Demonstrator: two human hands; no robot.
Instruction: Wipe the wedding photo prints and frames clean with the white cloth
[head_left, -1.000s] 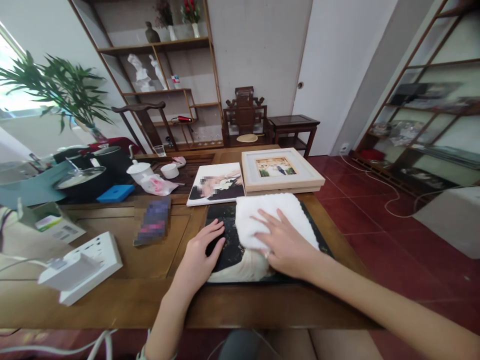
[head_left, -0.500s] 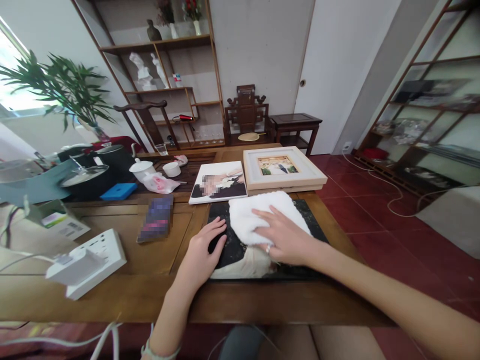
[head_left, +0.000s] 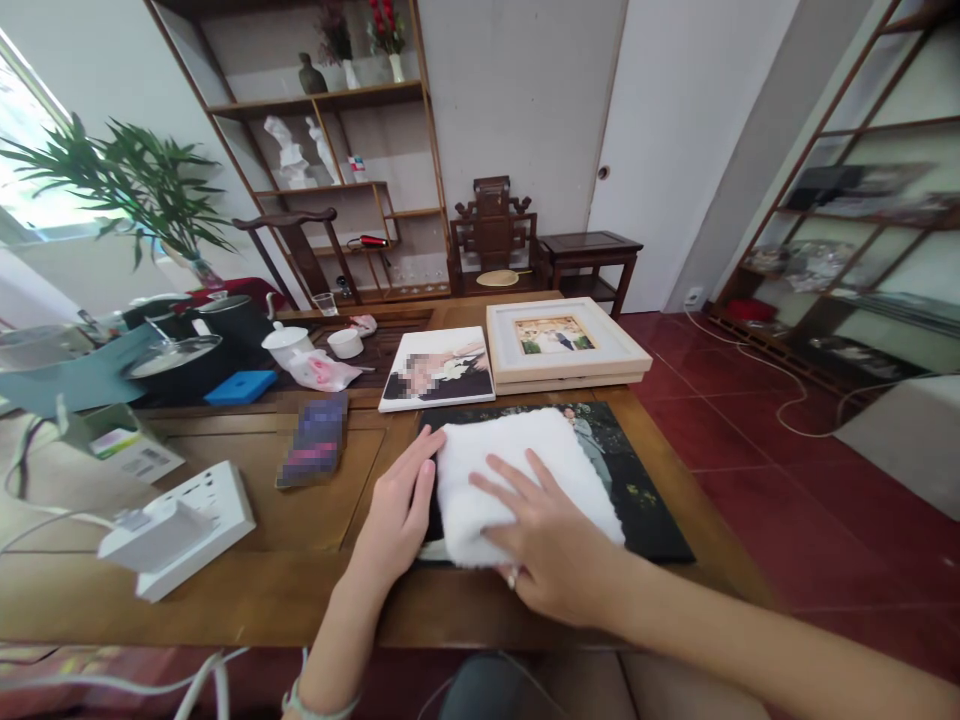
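Observation:
A dark photo panel [head_left: 649,500] lies flat near the front edge of the wooden table, showing a person in a pale outfit at its upper right. Over its left and middle part lies a folded white towel [head_left: 517,450], which hides much of the picture. My right hand [head_left: 555,545] presses on the towel with fingers spread, its thumb side at the towel's near edge. My left hand [head_left: 396,500] rests open along the panel's left edge, fingertips beside the towel's upper left corner.
Behind the panel are a white-edged photo print [head_left: 442,365] and a pale wooden picture frame [head_left: 570,345]. To the left lie a white power strip [head_left: 195,530], a blurred dark packet [head_left: 313,440], a blue box [head_left: 240,386] and a lidded pan [head_left: 176,365].
My right hand has slid the towel toward me and slightly left. The panel's upper right now shows, while its pale lower part is mostly covered. My left hand's fingers have drawn closer together.

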